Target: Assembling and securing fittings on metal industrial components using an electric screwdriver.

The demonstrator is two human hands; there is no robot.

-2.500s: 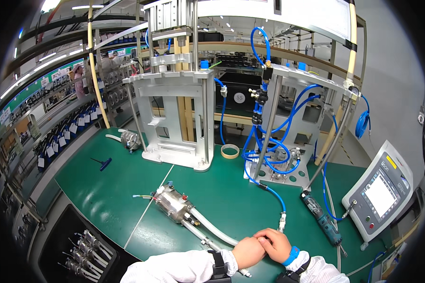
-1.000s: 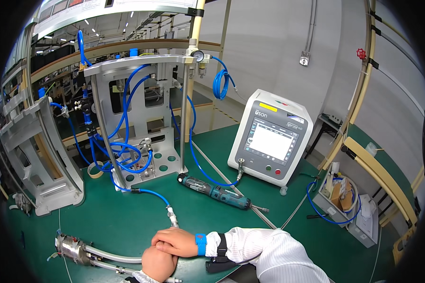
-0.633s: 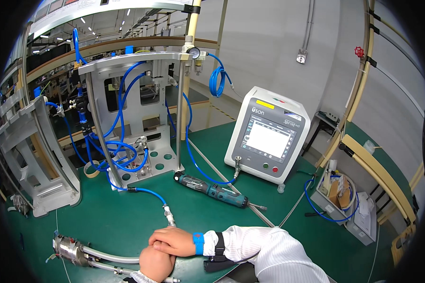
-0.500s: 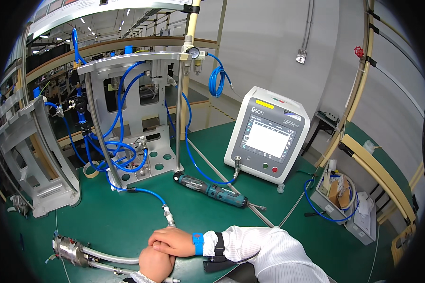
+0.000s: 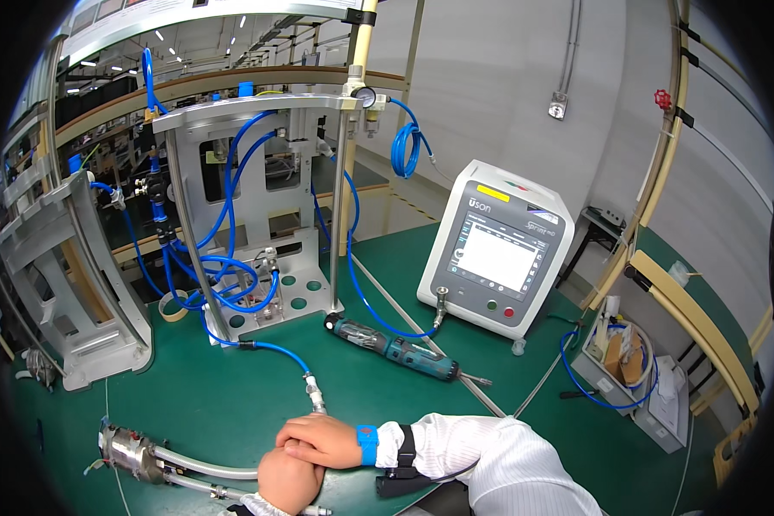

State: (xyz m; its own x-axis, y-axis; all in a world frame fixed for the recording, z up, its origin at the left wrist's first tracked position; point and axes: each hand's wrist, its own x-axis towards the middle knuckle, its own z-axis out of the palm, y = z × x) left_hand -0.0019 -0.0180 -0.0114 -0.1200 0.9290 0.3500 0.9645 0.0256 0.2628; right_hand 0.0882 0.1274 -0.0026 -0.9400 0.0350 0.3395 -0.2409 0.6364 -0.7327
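Note:
My right hand (image 5: 325, 440), with a blue band at its wrist, lies over my left hand (image 5: 289, 480) with its fingers bent around it. The left hand is rounded beneath, and its fingers are hidden. A metal hose fitting (image 5: 316, 397) on a blue air hose (image 5: 284, 353) reaches the far side of my right hand; whether it touches is unclear. Left of the hands, a metal cylindrical part (image 5: 132, 453) lies on the table, with two pale hoses (image 5: 205, 467) running toward my left hand and wrist. One hose end shows just past that hand.
A teal power tool (image 5: 393, 347) lies on the green table (image 5: 232, 391). Behind it stands a white tester with a screen (image 5: 494, 249). Metal frames (image 5: 254, 325) with blue tubing and a tape roll (image 5: 174, 306) are at left. Grey bins (image 5: 606, 378) stand at right.
The whole scene has shifted slightly rightward in the view. My hands keep the same clasp, right over left.

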